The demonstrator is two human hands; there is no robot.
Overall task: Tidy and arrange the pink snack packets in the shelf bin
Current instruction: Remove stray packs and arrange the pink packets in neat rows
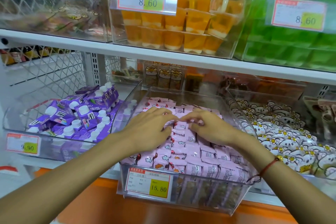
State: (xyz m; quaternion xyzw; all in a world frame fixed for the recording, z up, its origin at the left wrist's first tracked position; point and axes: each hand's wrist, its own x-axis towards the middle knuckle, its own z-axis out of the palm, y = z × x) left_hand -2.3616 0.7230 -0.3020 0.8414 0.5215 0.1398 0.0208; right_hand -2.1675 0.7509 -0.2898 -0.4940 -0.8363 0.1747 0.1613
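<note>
- Both hands lie on the pink snack packets [183, 143] heaped in the clear shelf bin [203, 194].
- The left hand [149, 127] has its fingers [160, 112] bent and slightly spread, tips on the packets; whether they pinch one, I cannot tell.
- The right hand [209, 127] has curled fingers [192, 116], tips meeting the left fingertips; its hold is unclear.
- A price label [149, 182] reading 15.80 sits below the fingers on the bin's front.
- Purple cartons [81, 112] lie left of the fingers, white bear packets [283, 136] right.
</note>
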